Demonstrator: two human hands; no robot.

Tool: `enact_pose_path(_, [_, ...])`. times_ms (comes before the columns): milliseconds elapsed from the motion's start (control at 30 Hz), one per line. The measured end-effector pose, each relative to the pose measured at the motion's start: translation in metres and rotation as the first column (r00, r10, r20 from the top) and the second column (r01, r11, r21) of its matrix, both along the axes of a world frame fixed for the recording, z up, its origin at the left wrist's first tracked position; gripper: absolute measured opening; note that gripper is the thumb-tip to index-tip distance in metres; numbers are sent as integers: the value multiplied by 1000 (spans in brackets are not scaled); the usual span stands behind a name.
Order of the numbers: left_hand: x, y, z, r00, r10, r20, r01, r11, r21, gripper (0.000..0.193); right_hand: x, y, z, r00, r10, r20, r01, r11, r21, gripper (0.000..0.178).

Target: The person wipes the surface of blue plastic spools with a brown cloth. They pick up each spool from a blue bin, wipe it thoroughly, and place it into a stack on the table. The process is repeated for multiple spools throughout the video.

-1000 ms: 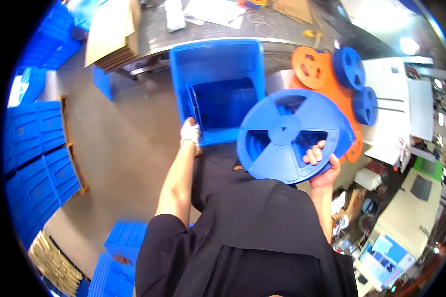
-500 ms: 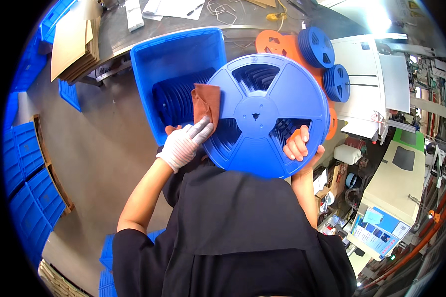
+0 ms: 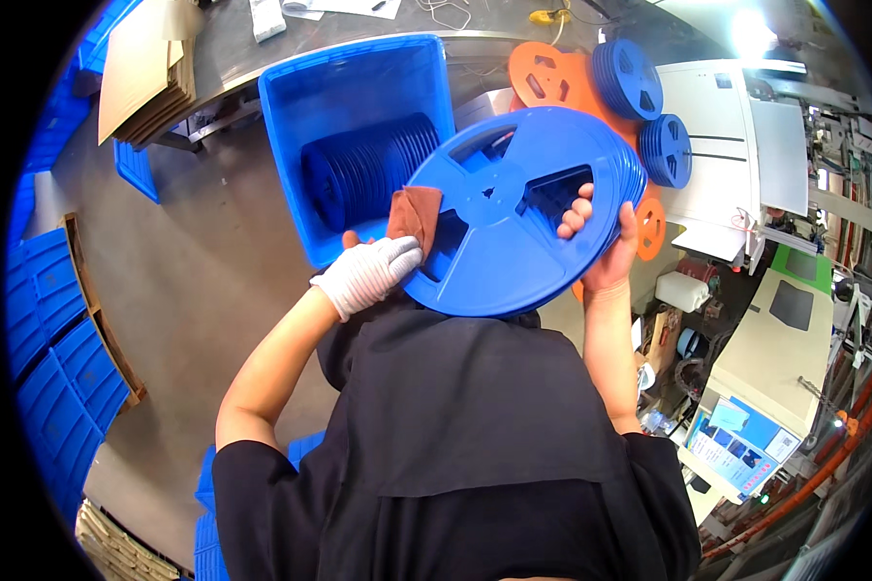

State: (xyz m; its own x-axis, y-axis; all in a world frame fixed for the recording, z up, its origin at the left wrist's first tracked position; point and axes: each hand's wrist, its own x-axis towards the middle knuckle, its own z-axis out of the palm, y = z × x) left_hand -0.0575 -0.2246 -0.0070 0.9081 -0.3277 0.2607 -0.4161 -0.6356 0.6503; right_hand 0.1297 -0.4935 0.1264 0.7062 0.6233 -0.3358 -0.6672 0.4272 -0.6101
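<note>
Your right grip (image 3: pixel 608 254) clamps the blue reel stack (image 3: pixel 499 210), which lies at ten o'clock from it, axis tilted up toward you; your gloved left grip (image 3: pixel 363 277) pinches a brown cloth (image 3: pixel 416 215) at the stack's nine o'clock; beyond, at four o'clock, a blue-and-white panel (image 3: pixel 741 447) bears print too small to read

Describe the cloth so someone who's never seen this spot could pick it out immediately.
Find the big stack of blue reels in the bare right hand, in front of the black clothing. At the stack's left edge, the white-gloved left hand holds a small folded cloth. It's reddish-brown, soft fabric, unlike the rigid blue plastic around it.
</note>
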Motion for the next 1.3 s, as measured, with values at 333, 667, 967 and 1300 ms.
enact_pose_path(333, [-54,49,3,670,-100,-736,-740,-8,-672,34,-6,-8,-10,992,-123,-42,107,955,-277,39])
enact_pose_path(667, [-98,48,-26,648,-159,-745,-753,-279,-596,45,-18,-18,-13,988,-144,-61,127,966,-227,34])
enact_pose_path(967, [-72,57,-36,337,122,-934,-941,82,-329,35,-27,-26,-16,987,-154,-37,140,957,-255,34])
enact_pose_path(1300, [-19,39,-106,35,438,-898,-969,234,76,22,-43,-37,-19,990,-139,-39,131,980,-149,36])
